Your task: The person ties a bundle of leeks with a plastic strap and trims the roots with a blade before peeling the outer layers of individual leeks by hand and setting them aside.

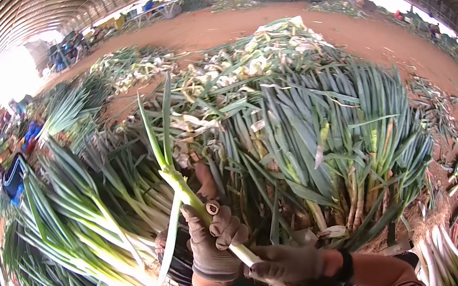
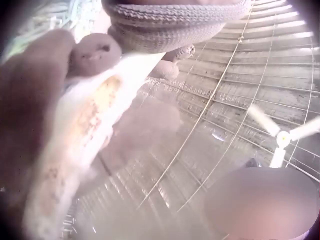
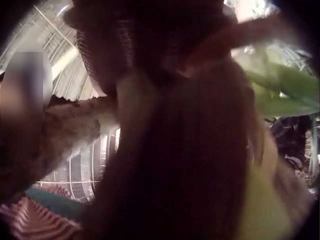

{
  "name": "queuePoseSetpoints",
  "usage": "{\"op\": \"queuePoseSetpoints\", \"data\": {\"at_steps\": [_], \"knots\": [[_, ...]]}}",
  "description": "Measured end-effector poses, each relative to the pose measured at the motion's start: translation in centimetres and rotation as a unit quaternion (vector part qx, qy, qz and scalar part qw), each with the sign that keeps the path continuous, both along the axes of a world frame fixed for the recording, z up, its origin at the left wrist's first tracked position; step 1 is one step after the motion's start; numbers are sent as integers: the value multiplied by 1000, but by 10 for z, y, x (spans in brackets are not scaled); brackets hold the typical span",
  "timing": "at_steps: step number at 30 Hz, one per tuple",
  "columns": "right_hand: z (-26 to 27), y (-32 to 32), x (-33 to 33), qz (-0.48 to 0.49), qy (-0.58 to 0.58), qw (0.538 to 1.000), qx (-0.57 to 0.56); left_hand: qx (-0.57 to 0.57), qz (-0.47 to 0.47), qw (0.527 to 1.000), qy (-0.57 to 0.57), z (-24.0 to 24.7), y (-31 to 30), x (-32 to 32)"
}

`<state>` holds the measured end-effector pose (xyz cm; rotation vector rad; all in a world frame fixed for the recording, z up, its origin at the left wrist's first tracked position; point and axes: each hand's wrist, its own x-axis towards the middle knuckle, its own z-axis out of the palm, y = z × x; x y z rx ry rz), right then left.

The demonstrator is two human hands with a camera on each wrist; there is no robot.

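1. Green onion stalk slants through both hands, pale end nearest at 5 o'clock, leaves towards 11; I see the right hand curled round its lower part.
2. Just beyond, the left hand wraps the middle; opposing twists or too hard a squeeze could, I judge, snap it.
3. Farther, a leaning bunch at 10 o'clock and a standing row at 1 could snag low-swung leaves.

head: above, forward-down | left wrist: close, upward | right wrist: close, partly upward | wrists share roof
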<state>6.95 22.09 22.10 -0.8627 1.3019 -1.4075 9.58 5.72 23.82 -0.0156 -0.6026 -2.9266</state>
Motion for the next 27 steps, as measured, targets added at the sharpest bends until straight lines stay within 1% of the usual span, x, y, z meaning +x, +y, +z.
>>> {"op": "queuePoseSetpoints", "data": {"at_steps": [2, 4, 5, 6, 7, 8, 9, 10, 11, 12, 13, 15, 16, 19, 21, 22, 23, 24, 25, 26, 27], "knots": [[6, -1, 12, 16, 60, 998, 25, -3, -12, 1000, -9, -6, -16, 14], [-3, 5, 22, 30, 105, 994, 27, -61, 48, 997, -29, -8, -25, 26], [-10, 13, 30, 21, 35, 999, 30, -91, 75, 992, -37, -9, -30, 30], [-17, 24, 41, 10, -36, 999, 33, -30, 171, 982, -70, -11, -45, 29], [-26, 35, 52, -2, -105, 994, 36, 62, 153, 986, -12, -8, -68, 32], [-42, 46, 60, -7, -236, 971, 39, 38, 152, 988, -1, -10, -89, 37], [-64, 57, 67, -13, -361, 931, 41, 14, 151, 988, 12, -13, -104, 40], [-75, 61, 71, -19, -482, 875, 42, -37, 181, 983, -24, -17, -110, 42], [-57, 61, 73, -28, -317, 944, 81, -88, 208, 972, -60, -21, -112, 46], [-19, 60, 74, -37, -141, 982, 118, -138, 235, 957, -94, -26, -118, 48], [5, 60, 76, -44, 44, 987, 148, -127, 269, 951, -77, -29, -140, 50], [11, 67, 82, -39, 132, 978, 158, -36, 173, 983, -45, -30, -175, 59], [10, 70, 85, -38, 175, 970, 163, -79, 165, 982, -49, -31, -179, 61], [3, 79, 98, -62, 237, 956, 163, -79, 201, 968, -130, -27, -174, 66], [5, 89, 105, -67, 287, 939, 179, -57, 198, 964, -167, -38, -197, 70], [6, 95, 109, -70, 310, 929, 187, -205, 248, 935, -147, -64, -231, 77], [1, 109, 116, -74, 311, 926, 202, -347, 293, 882, -124, -87, -278, 90], [-7, 131, 122, -75, 312, 922, 216, -344, 415, 828, -155, -92, -334, 112], [-10, 150, 123, -80, 313, 918, 231, -398, 439, 787, -170, -86, -387, 148], [-6, 163, 127, -159, 315, 904, 242, -449, 463, 741, -187, -79, -439, 183], [-4, 167, 126, -174, 288, 900, 276, -367, 530, 734, -215, -27, -423, 185]]}}
